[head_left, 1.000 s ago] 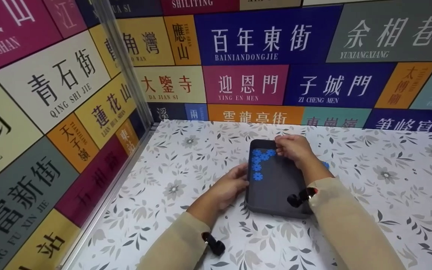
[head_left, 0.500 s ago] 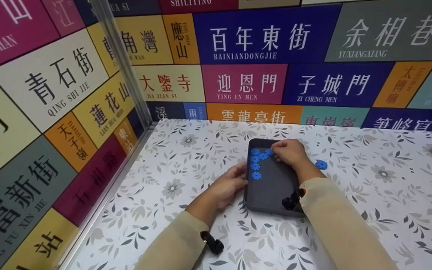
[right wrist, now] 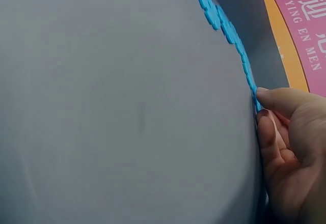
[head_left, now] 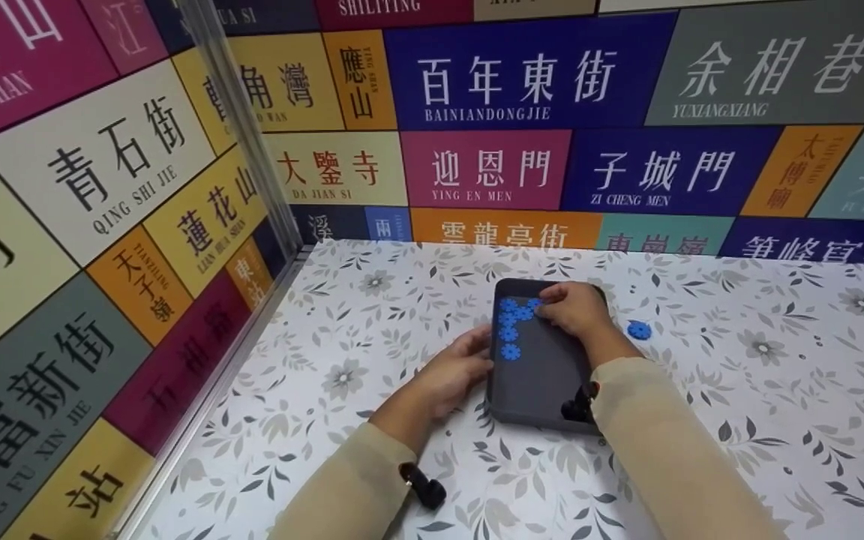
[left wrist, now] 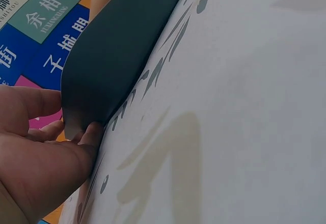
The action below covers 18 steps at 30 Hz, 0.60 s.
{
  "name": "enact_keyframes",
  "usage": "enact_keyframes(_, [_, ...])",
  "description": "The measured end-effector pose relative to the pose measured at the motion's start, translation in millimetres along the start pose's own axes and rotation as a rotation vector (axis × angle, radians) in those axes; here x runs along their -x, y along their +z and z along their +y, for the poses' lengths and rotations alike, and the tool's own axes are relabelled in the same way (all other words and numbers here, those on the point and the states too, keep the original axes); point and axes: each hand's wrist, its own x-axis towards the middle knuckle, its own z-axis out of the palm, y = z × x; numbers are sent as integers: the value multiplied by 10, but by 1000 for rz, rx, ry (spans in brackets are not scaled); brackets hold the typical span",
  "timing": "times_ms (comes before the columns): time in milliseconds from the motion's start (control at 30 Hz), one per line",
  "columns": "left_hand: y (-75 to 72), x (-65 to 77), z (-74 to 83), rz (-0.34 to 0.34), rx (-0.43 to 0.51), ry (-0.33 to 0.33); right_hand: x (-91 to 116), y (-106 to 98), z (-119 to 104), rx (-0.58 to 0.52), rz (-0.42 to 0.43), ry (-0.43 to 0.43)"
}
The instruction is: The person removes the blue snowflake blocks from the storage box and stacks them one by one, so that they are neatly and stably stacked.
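Note:
A dark grey rectangular tray (head_left: pixel 541 379) lies on the table, with blue flower-shaped snowflake discs (head_left: pixel 510 351) along its left side and far left corner. The left hand (head_left: pixel 456 375) rests against the tray's left side; in the left wrist view its fingertips touch the outer wall (left wrist: pixel 119 35). Inside the far part of the tray, the right hand (head_left: pixel 578 309) pinches a blue snowflake disc (right wrist: pixel 257 102) between thumb and finger, at the end of the far row. The right wrist view shows that disc edge-on, in line with its neighbours (right wrist: pixel 228 28).
Another blue snowflake disc (head_left: pixel 639 330) lies on the table to the right of the tray. A white tablecloth (head_left: pixel 717 420) with grey leaves and flowers covers the table. Walls of coloured name panels (head_left: pixel 488 169) stand behind and at the left.
The right hand has moved left and slightly nearer from the tray's far rim to the end of the disc row. The disc on the table has come into fuller view. The left hand stays put.

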Motion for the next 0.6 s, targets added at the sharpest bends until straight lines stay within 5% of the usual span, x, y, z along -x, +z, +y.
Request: enact_keyframes(600, [-5, 5, -19, -23, -9, 21, -24, -7, 22, 49, 15, -26])
